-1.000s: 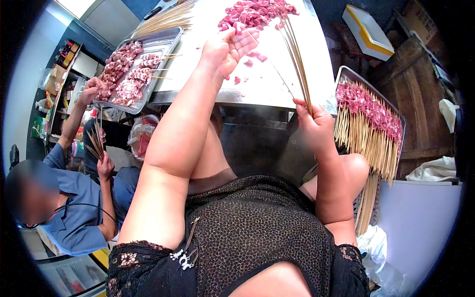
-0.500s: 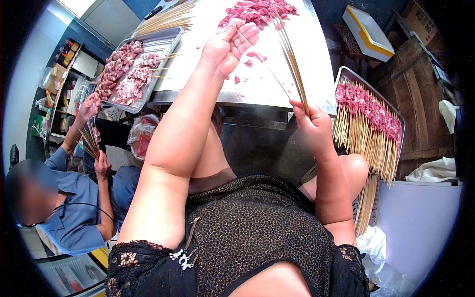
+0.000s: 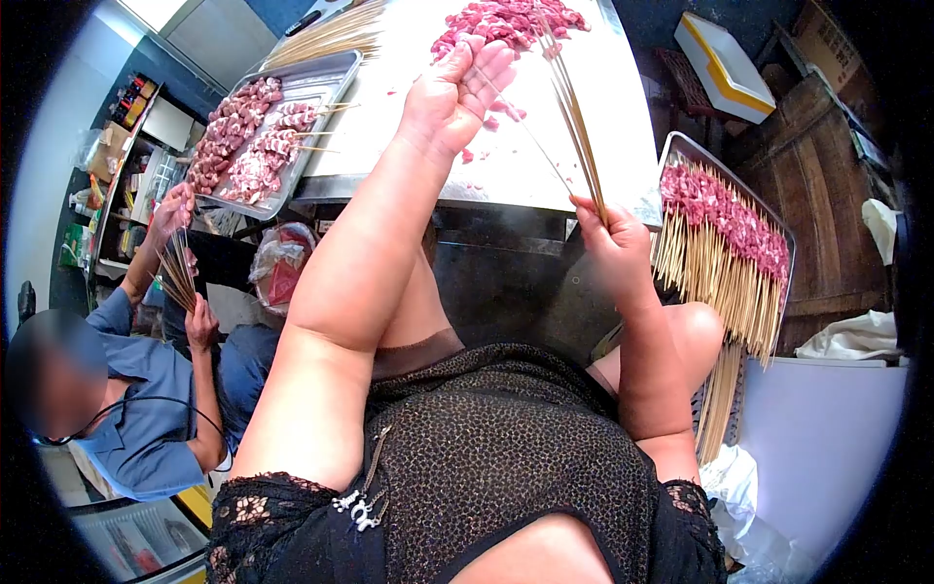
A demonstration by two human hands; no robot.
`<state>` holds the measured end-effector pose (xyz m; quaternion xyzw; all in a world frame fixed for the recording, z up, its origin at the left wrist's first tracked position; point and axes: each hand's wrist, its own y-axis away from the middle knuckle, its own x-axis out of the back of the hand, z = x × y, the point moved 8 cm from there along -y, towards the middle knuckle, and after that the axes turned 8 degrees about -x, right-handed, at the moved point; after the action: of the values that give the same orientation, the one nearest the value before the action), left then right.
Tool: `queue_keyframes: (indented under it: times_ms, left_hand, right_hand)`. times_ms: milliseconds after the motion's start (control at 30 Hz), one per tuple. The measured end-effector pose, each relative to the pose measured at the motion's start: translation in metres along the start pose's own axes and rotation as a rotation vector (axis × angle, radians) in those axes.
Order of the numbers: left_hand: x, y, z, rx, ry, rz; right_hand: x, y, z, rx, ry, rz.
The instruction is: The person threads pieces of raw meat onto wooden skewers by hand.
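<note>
My right hand is closed round a bundle of thin skewers that point up over the table. From the same hand a single skewer slants up and left. Its far end reaches my left hand, held palm up with thumb and forefinger together at the tip. Whether a bit of meat sits in that pinch I cannot make out. Just beyond my left hand lies a heap of raw sliced meat, with small scraps scattered on the white table.
A metal tray holds raw meat chunks and several threaded skewers. Loose skewers lie behind it. At right, another tray is filled with meat skewers. A co-worker sits at left, holding skewers. A white foam box stands back right.
My left hand has shifted slightly right, its end of the single skewer moving with it. My right hand and its bundle have hardly moved.
</note>
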<state>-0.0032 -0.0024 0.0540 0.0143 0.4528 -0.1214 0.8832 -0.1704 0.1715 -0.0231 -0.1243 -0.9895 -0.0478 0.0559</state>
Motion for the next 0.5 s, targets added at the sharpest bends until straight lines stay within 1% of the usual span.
queue_keyframes:
  times_ms: [133,200,333,467,500]
  left_hand:
    - [-0.001,0.003,-0.004,-0.048,0.079,0.043]
    - [-0.002,0.004,-0.007,-0.062,0.109,0.065]
    - [-0.004,0.009,-0.008,-0.112,0.184,0.124]
    - [-0.012,0.013,-0.011,-0.117,0.166,0.077]
    - [-0.016,0.016,-0.012,-0.085,0.129,0.054]
  right_hand:
    - [-0.007,0.001,-0.002,0.077,0.032,0.030]
    - [-0.005,0.004,-0.009,0.129,0.061,0.130]
    - [-0.009,0.004,-0.009,0.156,0.053,0.143]
    - [-0.010,0.003,-0.008,0.162,0.013,0.129]
    - [-0.012,0.005,-0.010,0.173,-0.010,0.123]
